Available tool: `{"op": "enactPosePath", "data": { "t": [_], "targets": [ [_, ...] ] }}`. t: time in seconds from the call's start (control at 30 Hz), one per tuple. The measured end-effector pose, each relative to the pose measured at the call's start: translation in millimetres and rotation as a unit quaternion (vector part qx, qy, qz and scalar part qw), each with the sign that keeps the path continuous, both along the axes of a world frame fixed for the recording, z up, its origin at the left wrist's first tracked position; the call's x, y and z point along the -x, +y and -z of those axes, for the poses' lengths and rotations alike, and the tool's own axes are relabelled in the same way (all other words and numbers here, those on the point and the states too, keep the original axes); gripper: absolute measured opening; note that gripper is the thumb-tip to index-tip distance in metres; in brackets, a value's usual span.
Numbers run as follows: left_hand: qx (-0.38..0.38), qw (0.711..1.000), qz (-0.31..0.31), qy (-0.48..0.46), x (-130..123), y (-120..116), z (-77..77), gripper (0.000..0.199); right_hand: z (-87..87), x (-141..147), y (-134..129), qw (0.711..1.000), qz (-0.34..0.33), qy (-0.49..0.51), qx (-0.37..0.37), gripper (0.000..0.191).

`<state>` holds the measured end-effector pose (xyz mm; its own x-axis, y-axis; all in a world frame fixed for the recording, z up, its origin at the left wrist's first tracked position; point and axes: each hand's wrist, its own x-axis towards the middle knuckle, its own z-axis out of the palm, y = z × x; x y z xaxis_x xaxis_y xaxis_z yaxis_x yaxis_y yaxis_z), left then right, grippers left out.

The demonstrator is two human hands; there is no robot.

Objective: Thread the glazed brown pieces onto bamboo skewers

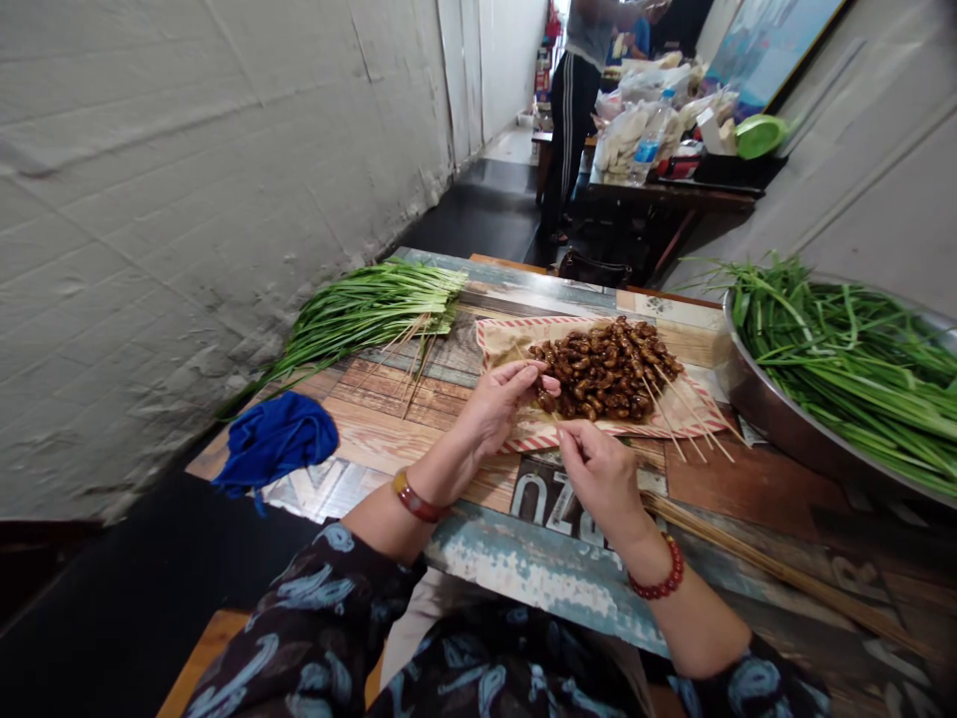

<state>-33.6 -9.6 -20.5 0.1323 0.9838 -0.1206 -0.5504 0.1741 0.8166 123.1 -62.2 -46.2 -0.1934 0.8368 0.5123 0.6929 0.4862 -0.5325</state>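
Observation:
Shiny brown pieces, possibly pupae, lie heaped point(590, 374) on a sheet with a red-striped edge point(493, 334). Several loaded skewers point(662, 404) rest on the heap's right side, bare ends toward me. My left hand point(502, 401) is at the heap's left edge, thumb and fingers pinched on a brown piece point(547, 399). Just right of it, my right hand point(602, 474) is closed on a thin skewer whose tip points toward the left hand's fingers.
Green stalks with skewers point(374, 309) lie at the table's back left, a blue cloth point(280, 439) at the left edge. A metal bowl of greens point(793, 424) stands right, loose sticks point(778, 568) front right. Behind, a person point(572, 120) stands by a loaded table point(673, 189).

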Motion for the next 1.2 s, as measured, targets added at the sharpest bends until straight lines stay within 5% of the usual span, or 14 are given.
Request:
{"op": "enactPosePath", "data": {
  "t": [0.23,0.37,0.53,0.73,0.97,1.2],
  "targets": [
    [0.024,0.998,0.056,-0.014,-2.5,-4.6,-1.3,0.047,-2.6,-2.0,3.9,0.999,0.028,0.018,-0.013,0.022],
    [0.024,0.991,0.127,0.020,-2.7,-6.7,2.4,0.038,-3.3,-4.6,5.6,0.998,0.044,0.036,-0.013,0.022],
    [0.032,0.991,0.128,0.021,-5.0,-7.9,3.7,0.029,-5.2,-5.0,5.6,0.997,0.035,0.060,0.016,0.022],
    [0.018,0.993,0.117,0.020,-5.8,-7.3,0.6,0.028,-8.8,-3.3,5.2,0.985,0.001,0.134,0.110,0.024],
    [0.020,0.989,0.143,0.022,-2.6,-5.6,0.6,0.033,-8.5,-5.9,7.7,0.925,-0.061,0.277,0.252,0.026],
    [-0.062,0.993,-0.030,0.100,20.8,14.8,0.0,0.039,-10.7,-26.7,13.4,0.942,0.033,0.278,0.185,0.026]
  ]
}}
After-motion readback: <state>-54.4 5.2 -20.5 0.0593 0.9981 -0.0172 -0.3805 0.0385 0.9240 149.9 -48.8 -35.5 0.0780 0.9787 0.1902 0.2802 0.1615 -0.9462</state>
